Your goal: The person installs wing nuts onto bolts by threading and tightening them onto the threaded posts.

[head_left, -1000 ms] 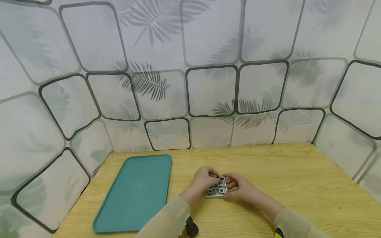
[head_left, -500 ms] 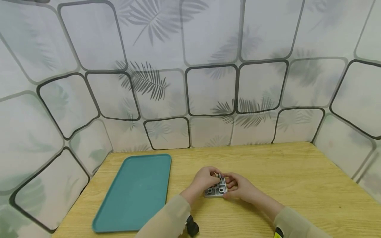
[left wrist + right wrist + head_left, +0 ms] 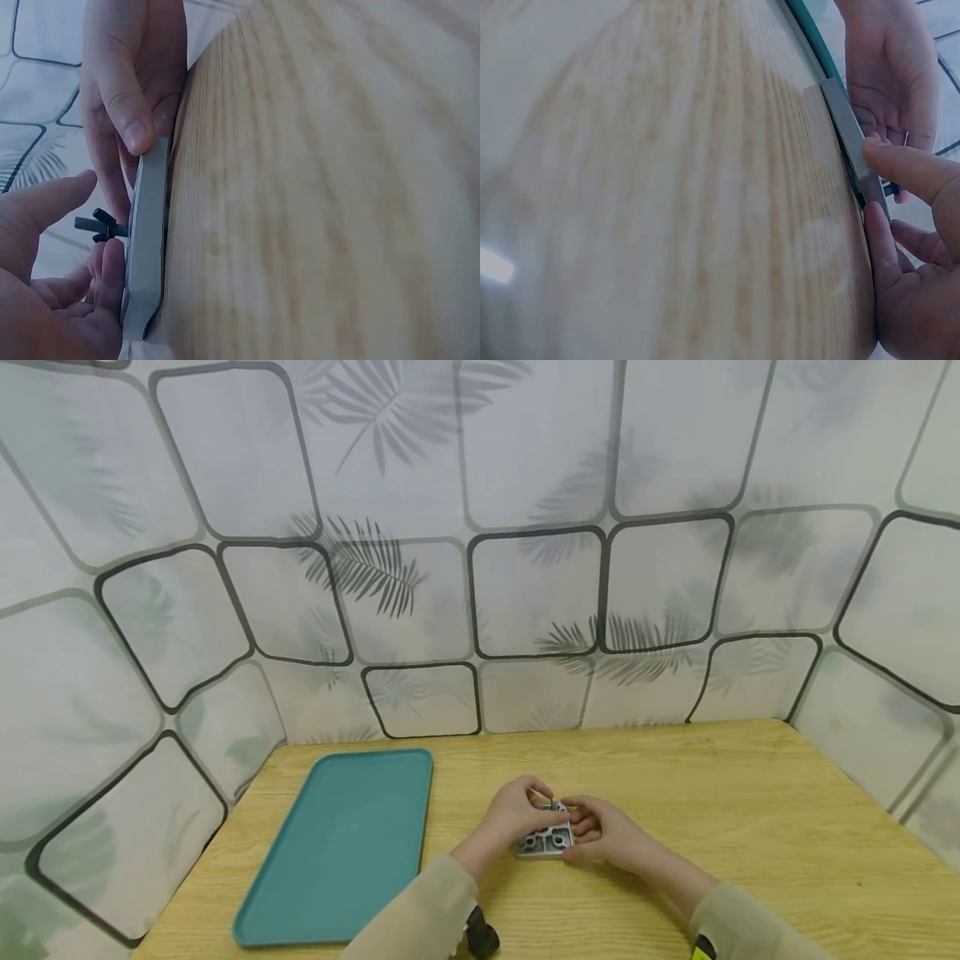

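A grey metal plate (image 3: 546, 843) with a ribbed, holed upper face lies on the table between both hands. From it rises a threaded bolt (image 3: 86, 224) carrying a black wing nut (image 3: 103, 234), plainest in the left wrist view. My left hand (image 3: 516, 812) is around the bolt, its thumb lifted apart from the wing nut and its fingertips beside or touching it. With thumb and fingers, my right hand (image 3: 613, 837) grips the plate's right edge; in the right wrist view its thumb lies on the plate's side (image 3: 845, 124). The left fingers are partly hidden in the head view.
A teal tray (image 3: 345, 852) lies on the wooden table (image 3: 712, 802) left of the hands. Patterned cloth (image 3: 536, 593) hangs behind and at both sides. A black device (image 3: 482, 935) is at the left wrist.
My left thumb has lifted and stretched rightward across the plate, away from the wing nut. The right hand and the plate have stayed in place.
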`<state>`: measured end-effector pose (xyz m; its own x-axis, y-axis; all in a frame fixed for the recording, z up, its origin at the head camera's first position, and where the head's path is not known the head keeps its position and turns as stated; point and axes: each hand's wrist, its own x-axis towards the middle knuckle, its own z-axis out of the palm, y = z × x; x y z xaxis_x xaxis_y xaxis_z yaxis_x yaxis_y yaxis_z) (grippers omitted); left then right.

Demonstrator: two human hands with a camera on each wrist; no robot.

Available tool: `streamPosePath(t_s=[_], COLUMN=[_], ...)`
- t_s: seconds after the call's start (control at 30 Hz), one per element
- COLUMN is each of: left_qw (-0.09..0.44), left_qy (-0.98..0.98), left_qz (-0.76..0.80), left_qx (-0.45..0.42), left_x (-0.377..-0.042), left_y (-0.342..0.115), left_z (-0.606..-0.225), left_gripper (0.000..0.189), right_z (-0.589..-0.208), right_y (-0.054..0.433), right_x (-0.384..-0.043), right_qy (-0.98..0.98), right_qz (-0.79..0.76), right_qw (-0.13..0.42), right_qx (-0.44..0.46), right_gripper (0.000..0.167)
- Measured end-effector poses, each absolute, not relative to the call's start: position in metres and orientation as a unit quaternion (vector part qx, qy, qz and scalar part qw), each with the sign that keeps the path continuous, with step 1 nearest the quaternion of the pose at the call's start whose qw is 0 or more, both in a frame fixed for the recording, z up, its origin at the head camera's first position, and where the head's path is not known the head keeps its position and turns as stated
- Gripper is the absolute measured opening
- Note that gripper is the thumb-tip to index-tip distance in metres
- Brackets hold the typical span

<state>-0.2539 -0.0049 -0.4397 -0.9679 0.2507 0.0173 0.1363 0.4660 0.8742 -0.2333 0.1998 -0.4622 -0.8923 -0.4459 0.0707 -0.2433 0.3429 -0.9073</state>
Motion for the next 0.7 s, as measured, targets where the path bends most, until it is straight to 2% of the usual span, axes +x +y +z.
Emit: streamPosePath(t_s=[0.37, 0.7], left_qw=[0.024, 0.021], left_qy=[0.879, 0.882], left_qz=[0.469, 0.463], left_qx=[0.089, 0.088], left_x=[-0.2512, -0.2516], left_y=[0.0008, 0.0012], left_z=[-0.4391, -0.437], left_gripper=[0.031, 0.026], right_z=[-0.4609, -0.458], right_y=[0.1989, 0.1993], right_x=[-0.2346, -0.2341], right_qy=[0.816, 0.816], right_qz=[-0.53, -0.53], right_qw=[0.103, 0.103], right_qx=[-0.208, -0.205], right_gripper=[0.081, 0.081])
